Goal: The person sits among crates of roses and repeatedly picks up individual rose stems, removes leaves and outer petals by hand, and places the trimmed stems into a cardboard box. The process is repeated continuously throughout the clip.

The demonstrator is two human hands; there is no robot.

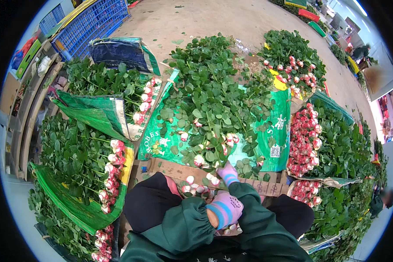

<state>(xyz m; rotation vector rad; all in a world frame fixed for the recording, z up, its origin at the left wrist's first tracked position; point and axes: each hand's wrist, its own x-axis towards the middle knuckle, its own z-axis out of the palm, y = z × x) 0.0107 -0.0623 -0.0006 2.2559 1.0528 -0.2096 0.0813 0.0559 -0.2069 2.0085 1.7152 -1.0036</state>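
My right hand (pixel 228 173), in a pink and blue striped glove, reaches to the near edge of a heap of leafy rose stems (pixel 213 88). Its fingers are at the stems by a few pink-and-white blooms; leaves hide whether they grip one. My left hand (pixel 227 207), gloved alike, lies closer to my body over several rose heads; its fingers are mostly hidden beneath it. Under the heap is a green printed woven sack (pixel 180 154). Cut rose heads and petals (pixel 191 187) lie between my knees, beside a wooden board (pixel 265 186).
Roses in green wraps (pixel 113 177) lie in stacks on the left, more rose bundles (pixel 304 140) on the right. A blue plastic crate (pixel 91 26) and wooden shelf (pixel 29 124) stand at the upper left. Another person (pixel 378 199) is at the far right edge.
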